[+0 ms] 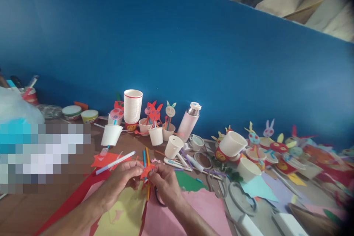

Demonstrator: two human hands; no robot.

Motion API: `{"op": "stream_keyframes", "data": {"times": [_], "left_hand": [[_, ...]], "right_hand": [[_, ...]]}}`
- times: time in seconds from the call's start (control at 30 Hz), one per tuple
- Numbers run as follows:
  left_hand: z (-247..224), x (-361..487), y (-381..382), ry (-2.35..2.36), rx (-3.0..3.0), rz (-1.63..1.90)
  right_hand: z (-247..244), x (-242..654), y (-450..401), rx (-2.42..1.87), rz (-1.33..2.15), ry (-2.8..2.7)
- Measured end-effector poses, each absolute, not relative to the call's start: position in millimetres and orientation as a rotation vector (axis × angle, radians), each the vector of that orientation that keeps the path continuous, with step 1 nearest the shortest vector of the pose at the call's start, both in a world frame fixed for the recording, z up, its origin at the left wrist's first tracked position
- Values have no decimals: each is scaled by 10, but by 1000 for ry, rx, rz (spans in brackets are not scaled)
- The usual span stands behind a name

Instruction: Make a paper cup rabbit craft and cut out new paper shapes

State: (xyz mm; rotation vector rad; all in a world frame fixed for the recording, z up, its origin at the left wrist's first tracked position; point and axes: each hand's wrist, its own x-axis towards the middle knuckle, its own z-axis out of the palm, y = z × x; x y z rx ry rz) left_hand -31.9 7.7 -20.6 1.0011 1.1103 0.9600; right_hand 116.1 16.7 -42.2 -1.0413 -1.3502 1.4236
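Between my two hands is a small orange-red paper piece (146, 171), pinched at both sides. My left hand (125, 177) has its fingers closed on its left edge. The thumb and fingers of my right hand (167, 180) grip its right side. Just behind it, a blue straw (144, 158) and an orange straw (148, 156) stick up; whether a hand touches them cannot be told. Below my hands lie a yellow sheet (124, 210) and a pink sheet (188, 215). Dark scissor handles partly show beside my right hand.
White paper cups with animal faces on straws stand along the blue wall (177, 44). A cup stack (133, 107) and a pink thermos (188, 121) rise behind. A white marker (115, 162) lies left. Tape rolls, a green sheet (190, 181) and more cups are at right.
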Motion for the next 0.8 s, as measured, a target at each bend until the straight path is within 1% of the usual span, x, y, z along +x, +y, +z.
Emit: {"op": "stream_keyframes", "data": {"times": [0.13, 0.3, 0.43, 0.67, 0.8], "left_hand": [[-177, -323, 77, 1154, 1013, 968], [-196, -304, 113, 1192, 1028, 950], [-188, -288, 123, 1190, 1076, 929], [-248, -298, 119, 1197, 1145, 966], [-283, -305, 136, 1220, 1156, 999]], "right_hand": [[-408, 1177, 170, -1070, 1371, -1407], [-426, 1196, 161, -1146, 1166, -1590], [-447, 1204, 159, -1197, 1074, -1676], [-439, 1192, 152, -1202, 1088, -1669], [-504, 1181, 173, -1132, 1228, -1553]]}}
